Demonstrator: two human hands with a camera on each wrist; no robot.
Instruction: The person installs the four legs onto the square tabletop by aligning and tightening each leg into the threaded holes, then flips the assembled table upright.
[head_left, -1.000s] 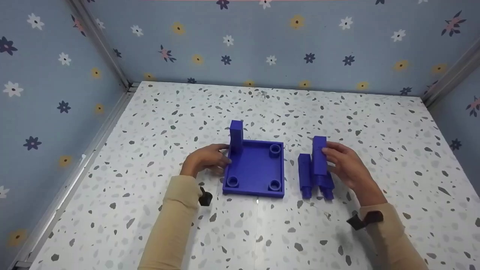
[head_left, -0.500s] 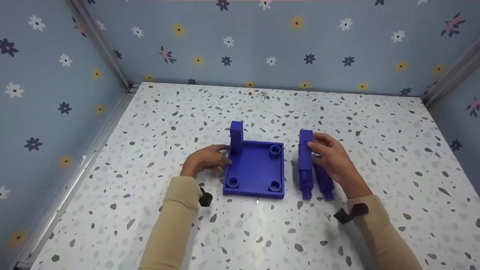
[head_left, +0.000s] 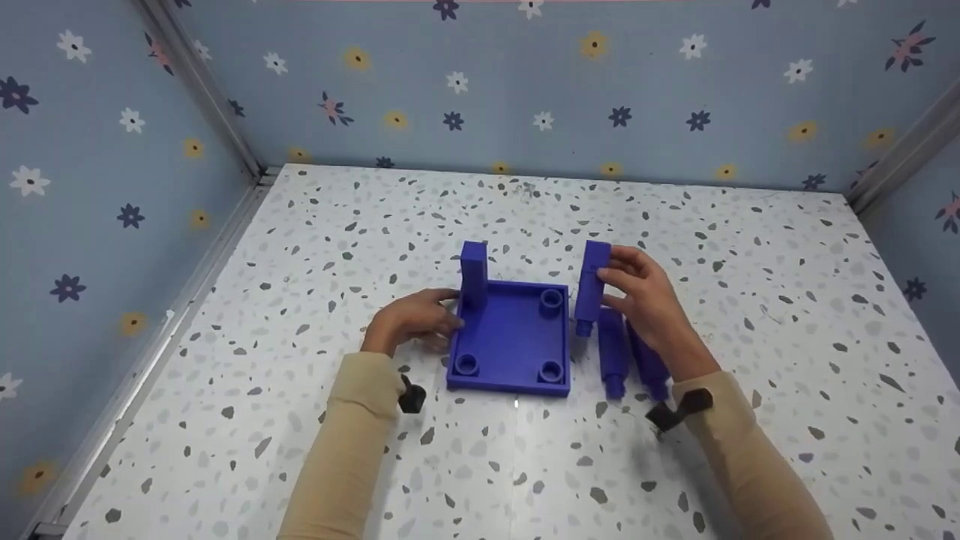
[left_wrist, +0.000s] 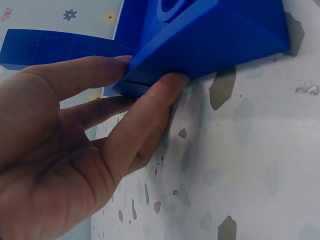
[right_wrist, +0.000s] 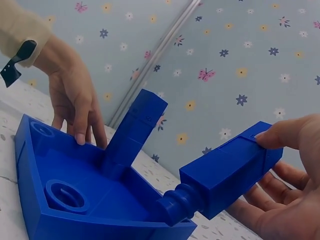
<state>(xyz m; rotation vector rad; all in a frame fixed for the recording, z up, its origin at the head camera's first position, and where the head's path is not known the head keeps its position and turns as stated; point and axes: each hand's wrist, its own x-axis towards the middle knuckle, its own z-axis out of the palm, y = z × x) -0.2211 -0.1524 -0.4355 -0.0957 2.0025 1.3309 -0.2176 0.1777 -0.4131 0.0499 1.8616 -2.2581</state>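
Observation:
An upturned blue toy tabletop point(head_left: 514, 337) lies with its raised rim upward. One table leg point(head_left: 474, 274) stands upright at its far left corner; round sockets point(head_left: 551, 300) show at the other three. My left hand point(head_left: 412, 319) holds the tabletop's left edge, fingers bent against the side wall in the left wrist view. Between thumb and fingers my right hand point(head_left: 652, 300) pinches another leg point(right_wrist: 225, 170) by its plain end, tilted, with its threaded end pointing down. That threaded end is just right of the tabletop in the head view.
Two more blue legs point(head_left: 613, 349) lie side by side on the speckled table point(head_left: 480, 465), under and near my right hand. Flower-patterned wall panels point(head_left: 525, 90) enclose the back and sides. Each sleeve wears a black strap piece point(head_left: 411, 395).
My right hand has lifted the leg off the other two and carried it left and away from me, toward the tabletop. The left hand and the tabletop stay in place.

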